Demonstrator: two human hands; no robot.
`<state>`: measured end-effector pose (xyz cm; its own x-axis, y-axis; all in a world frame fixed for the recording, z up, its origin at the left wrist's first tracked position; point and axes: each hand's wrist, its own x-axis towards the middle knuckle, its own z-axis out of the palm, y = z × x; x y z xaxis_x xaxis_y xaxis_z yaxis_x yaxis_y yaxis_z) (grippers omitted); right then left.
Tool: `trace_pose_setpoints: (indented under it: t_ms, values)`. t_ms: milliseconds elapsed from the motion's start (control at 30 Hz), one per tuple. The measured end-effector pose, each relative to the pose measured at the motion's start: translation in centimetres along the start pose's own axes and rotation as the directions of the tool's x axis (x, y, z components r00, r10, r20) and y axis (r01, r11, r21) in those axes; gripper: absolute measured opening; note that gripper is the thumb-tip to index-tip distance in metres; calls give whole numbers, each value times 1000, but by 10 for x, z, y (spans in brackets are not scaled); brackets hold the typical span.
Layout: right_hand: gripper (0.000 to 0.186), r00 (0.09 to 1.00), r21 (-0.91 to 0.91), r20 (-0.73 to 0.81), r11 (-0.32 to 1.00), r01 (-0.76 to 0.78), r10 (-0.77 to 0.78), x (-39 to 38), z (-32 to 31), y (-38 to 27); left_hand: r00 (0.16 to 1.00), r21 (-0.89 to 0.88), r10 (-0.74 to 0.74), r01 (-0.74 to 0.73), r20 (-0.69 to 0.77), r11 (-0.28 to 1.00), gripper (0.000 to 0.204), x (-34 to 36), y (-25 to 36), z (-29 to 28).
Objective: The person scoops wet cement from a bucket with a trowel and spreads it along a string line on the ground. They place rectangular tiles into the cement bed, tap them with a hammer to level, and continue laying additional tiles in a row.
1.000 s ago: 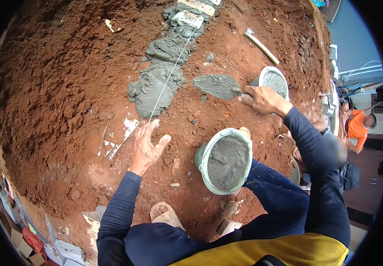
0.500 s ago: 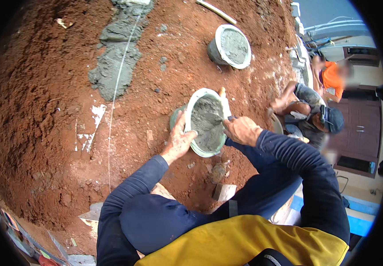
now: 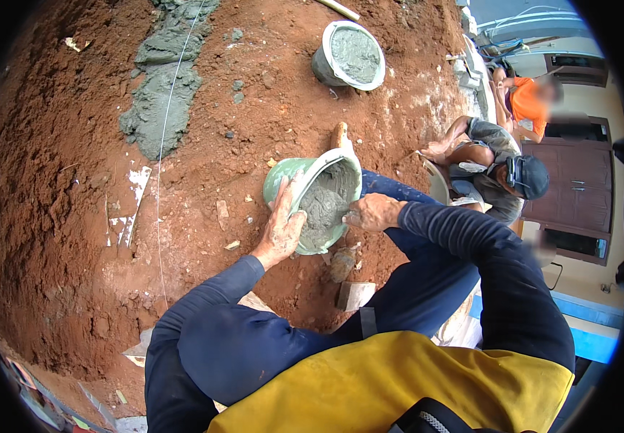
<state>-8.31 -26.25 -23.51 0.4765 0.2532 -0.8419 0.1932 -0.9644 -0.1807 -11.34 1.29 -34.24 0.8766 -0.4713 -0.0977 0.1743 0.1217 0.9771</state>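
A pale green bucket [image 3: 276, 175] of wet grey mortar [image 3: 324, 207] tilts in front of my knees, its mouth facing me and to the right. My left hand [image 3: 283, 224] grips its near left rim, thumb inside the edge and fingers along the outer wall. At the right rim, my right hand [image 3: 374, 212] is closed around the handle of what looks like a trowel. Its blade is hidden in the mortar or against the bucket's inner side. Smeared mortar shows on the inner wall.
A second mortar-filled bucket [image 3: 318, 66] stands farther off on red soil. A mortar strip [image 3: 160, 108] lies at far left, with a taut string [image 3: 158, 209] running over it. A block [image 3: 356, 296] sits by my legs. A co-worker in a dark cap [image 3: 530, 177] crouches at right; another wears orange [image 3: 528, 99].
The bucket has tipped further, so more of its outer wall shows at left. My right hand has drawn lower along the rim, and the trowel blade is no longer visible. The view shifted slightly.
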Motion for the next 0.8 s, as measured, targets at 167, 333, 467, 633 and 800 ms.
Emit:
trace_pose_setpoints:
  t_ms: [167, 333, 467, 633, 800]
  values:
    - [70, 999, 327, -40, 945, 9, 4, 13, 19, -29, 981, -220, -73, 32, -183, 975, 73, 9, -11, -19]
    - [57, 997, 383, -72, 924, -6, 36, 14, 10, -29, 953, -259, -176, 110, -247, 960, 70, 8, 3, -45]
    - [50, 995, 373, -102, 926, 52, -15, 4, -6, -15, 938, -34, -20, 9, -345, 999, 72, 12, 20, -95]
    - [48, 995, 278, -87, 961, -17, 42, -19, -37, -16, 635, 731, 407, 405, -657, 550, 76, 40, 15, -216]
    - [43, 997, 480, 28, 874, -77, 73, -48, -91, -26, 796, 442, -259, 538, -547, 718, 70, 37, 7, -247]
